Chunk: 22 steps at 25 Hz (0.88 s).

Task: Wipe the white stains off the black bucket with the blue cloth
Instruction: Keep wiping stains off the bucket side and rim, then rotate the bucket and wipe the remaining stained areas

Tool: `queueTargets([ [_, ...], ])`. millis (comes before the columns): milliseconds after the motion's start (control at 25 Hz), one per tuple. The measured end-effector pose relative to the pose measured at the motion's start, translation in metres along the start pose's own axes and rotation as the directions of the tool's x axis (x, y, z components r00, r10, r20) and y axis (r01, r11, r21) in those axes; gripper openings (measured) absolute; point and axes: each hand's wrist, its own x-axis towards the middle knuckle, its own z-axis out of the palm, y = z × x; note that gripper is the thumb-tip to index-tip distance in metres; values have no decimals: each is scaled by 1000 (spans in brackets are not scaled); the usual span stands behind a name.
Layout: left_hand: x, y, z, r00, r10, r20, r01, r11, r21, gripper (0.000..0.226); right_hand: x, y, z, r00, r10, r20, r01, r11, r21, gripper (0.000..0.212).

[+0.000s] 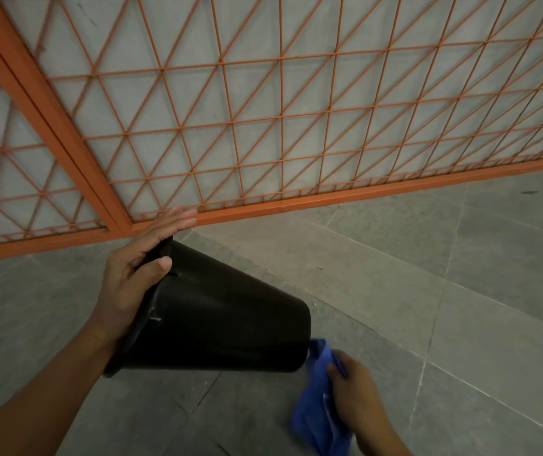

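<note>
1. A black bucket [224,317], smooth and matte with a tapered round body, is held on its side above a grey tiled floor [460,291], its flared rim toward the left and its flat base toward the lower right.
2. Faint white marks [155,315] show along the bucket wall just under the rim; the rest of the visible side looks plain black.
3. The left hand [138,274] grips the rim, the thumb pressed on the outer wall and the four fingers stretched nearly straight across the mouth, so the hand is only partly closed.
4. The left forearm rises from the lower left corner, the wrist bent back against the rim.
5. The right hand [355,390] is curled tight around a blue cloth [316,409], a soft, crumpled fabric that hangs in folds below and left of the fist.
6. The top of the cloth sits just beside the bucket's base edge; whether the two are touching cannot be told.
7. The right forearm enters from the bottom edge, the back of the hand facing the camera.
8. Behind both hands stands an orange metal grille [280,126], thin rods crossing in triangles inside a heavier square-section frame, with a pale grey panel behind it.
</note>
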Motion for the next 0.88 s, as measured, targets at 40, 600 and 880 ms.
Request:
queueTargets([
  [40, -4, -1, -3, 999, -7, 37, 8, 1000, -27, 52, 5, -1, -4, 1000, 27, -3, -26, 988, 150, 26],
  [600, -55, 9, 16, 997, 17, 71, -35, 966, 255, 91, 0, 30, 16, 982, -105, 155, 57, 958, 283, 25],
  [880, -66, 9, 32, 988, -100, -114, 112, 989, 99, 98, -2, 27, 6, 983, -185, 11, 185, 981, -54, 31],
])
